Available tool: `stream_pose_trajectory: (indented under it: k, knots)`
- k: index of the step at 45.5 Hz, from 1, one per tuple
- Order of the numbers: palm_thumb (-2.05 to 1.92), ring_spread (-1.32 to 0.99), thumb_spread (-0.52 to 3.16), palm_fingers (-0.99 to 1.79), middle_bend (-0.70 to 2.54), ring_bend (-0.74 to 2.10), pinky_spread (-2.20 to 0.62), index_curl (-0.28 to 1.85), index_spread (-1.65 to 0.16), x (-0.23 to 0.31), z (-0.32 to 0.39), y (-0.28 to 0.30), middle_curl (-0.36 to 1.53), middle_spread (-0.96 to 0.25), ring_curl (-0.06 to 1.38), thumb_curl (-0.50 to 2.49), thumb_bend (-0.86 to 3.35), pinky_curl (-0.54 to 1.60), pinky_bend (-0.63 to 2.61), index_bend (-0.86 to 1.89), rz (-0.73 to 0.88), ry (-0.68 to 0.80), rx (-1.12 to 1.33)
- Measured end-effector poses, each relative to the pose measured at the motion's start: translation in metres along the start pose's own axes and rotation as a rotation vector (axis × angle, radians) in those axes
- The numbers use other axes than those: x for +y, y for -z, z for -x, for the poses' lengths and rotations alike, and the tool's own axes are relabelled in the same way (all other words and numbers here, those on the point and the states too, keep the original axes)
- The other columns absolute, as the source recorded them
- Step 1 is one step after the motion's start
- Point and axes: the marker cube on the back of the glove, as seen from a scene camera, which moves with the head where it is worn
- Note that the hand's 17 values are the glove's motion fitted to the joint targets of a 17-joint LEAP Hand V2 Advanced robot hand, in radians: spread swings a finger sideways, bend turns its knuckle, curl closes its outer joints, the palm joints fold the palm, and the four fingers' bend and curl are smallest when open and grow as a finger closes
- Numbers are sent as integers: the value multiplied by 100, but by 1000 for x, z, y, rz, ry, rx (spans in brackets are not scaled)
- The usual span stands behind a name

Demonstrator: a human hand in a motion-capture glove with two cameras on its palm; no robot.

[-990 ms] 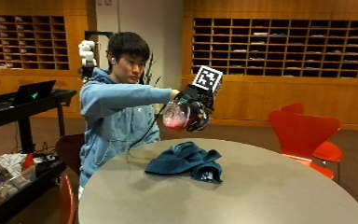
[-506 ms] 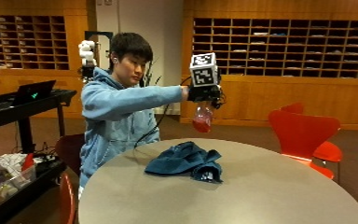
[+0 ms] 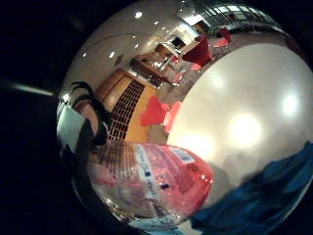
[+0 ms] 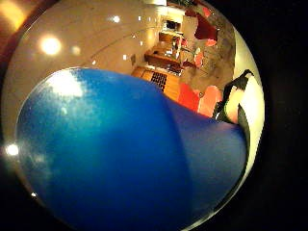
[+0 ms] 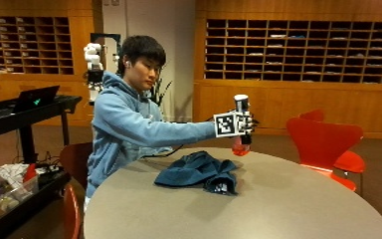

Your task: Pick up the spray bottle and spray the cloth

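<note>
Spray bottle [image 5: 241, 133] is up off the table [image 5: 297, 199] now, upright, held in the air past the far edge of the cloth [image 5: 197, 172]. A second ago it sat lower and closer to the person's chest; half a second ago it was lifted high. It has since come down some and moved further out over the table. So pick-up is done, and this looks like positioning for the spray.

From the outside view the pink base hangs below the right hand [image 5: 244, 124] and the white top sticks out above it. Nozzle direction: can't tell from here.

Little-finger palm view: clear pink bottle body [image 3: 156, 181] fills the near field, blue cloth [image 3: 264, 196] below on the table. The thumb-side view is mostly filled by something smooth and blue right against the camera; I can't identify it.

Right hand: fingers wrapped round the bottle's neck, clamped on it. Arm is stretched out nearly straight at about chest height, sleeve level. Whether a finger is on the trigger I can't see.

Cloth is crumpled in a heap, nearer the person than the bottle, untouched. My read: the bottle still needs aiming down at it before squeezing.
</note>
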Motion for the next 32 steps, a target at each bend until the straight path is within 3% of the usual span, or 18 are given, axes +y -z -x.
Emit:
stream_pose_trajectory:
  k: [16,22,25,29,32]
  knots:
    - [85,-16,35,134,46,50,-25,50,-21,9,-55,-48,46,-12,42,76,-4,40,48,26,85,-26,46]
    - [83,-16,46,131,44,52,-25,49,-22,43,-51,-32,45,-13,42,73,-5,40,49,19,385,-4,31]
    - [80,-16,57,122,41,49,-24,47,-23,27,-51,-29,44,-14,41,69,-5,40,50,15,278,23,88]
    - [72,-16,69,103,37,44,-20,43,-24,38,-29,-7,43,-14,40,63,-7,39,46,10,347,21,-10]
    - [62,-15,74,92,33,43,-16,41,-26,30,-41,-1,42,-14,40,58,-10,39,45,9,222,49,100]
